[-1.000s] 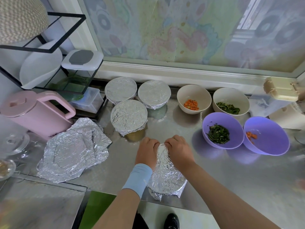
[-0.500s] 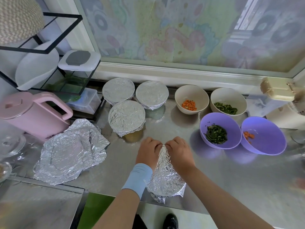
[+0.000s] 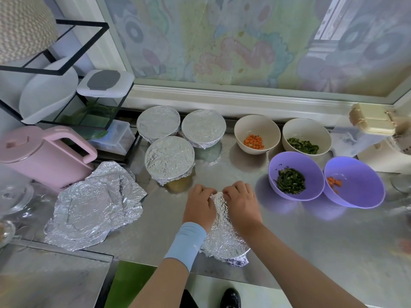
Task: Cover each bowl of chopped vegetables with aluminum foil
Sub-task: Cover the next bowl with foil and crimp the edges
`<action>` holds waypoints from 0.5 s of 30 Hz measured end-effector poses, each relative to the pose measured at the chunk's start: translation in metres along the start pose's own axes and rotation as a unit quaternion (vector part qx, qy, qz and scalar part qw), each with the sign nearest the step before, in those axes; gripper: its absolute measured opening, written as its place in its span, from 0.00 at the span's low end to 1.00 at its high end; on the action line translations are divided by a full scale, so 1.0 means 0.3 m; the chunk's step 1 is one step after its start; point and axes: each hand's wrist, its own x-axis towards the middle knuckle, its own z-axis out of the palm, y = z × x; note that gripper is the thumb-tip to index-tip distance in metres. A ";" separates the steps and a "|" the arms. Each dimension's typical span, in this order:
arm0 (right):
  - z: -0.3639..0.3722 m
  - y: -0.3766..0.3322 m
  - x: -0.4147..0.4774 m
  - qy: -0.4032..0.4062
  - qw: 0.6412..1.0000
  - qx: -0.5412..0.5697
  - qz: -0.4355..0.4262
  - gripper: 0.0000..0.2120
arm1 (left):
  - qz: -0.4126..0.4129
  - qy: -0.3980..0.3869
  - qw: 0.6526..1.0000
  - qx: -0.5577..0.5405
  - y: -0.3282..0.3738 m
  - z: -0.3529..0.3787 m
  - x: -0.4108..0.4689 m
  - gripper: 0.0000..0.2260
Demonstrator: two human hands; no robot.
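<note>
Steel counter (image 3: 300,241) bears a crinkled, foil-wrapped bowl (image 3: 222,241), left hand (image 3: 200,207) and right hand (image 3: 242,205) pinching its foil.

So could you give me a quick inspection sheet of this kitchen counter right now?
Surface: steel counter, shiny.
Job's things: three foil-covered bowls back left; a fourth bowl, foil over it, under the hands; two cream bowls and two purple bowls uncovered, holding carrot or greens; spare foil lying left.
Clutter: pink jug, black rack, cream box.
Grippers: left hand and right hand both pinch the foil at the fourth bowl's far edge.
Cables: nothing seen.
Surroundings: patterned window behind.
</note>
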 end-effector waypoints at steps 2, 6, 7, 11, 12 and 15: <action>0.011 0.002 -0.005 0.005 1.000 0.000 -0.003 0.11 | -0.005 -0.004 1.000 -0.006 -0.005 0.003 0.008 0.10; 0.016 0.007 -0.006 -0.017 1.000 0.008 0.001 0.05 | -0.001 -0.016 1.000 -0.009 -0.025 0.010 0.005 0.10; 0.017 0.009 -0.004 -0.023 1.000 0.015 0.005 0.04 | 0.001 -0.015 1.000 -0.009 -0.024 0.010 0.002 0.10; 0.020 0.017 0.007 -0.053 0.998 0.026 0.000 0.13 | -0.013 -0.009 1.000 -0.003 -0.014 0.012 -0.013 0.10; 0.018 0.018 0.010 -0.059 0.998 0.028 0.001 0.11 | -0.016 -0.009 1.000 0.003 -0.011 0.013 -0.016 0.10; 0.004 0.015 0.018 -0.061 0.998 0.033 -0.012 0.03 | -0.021 -0.003 1.000 0.016 0.002 0.009 -0.013 0.09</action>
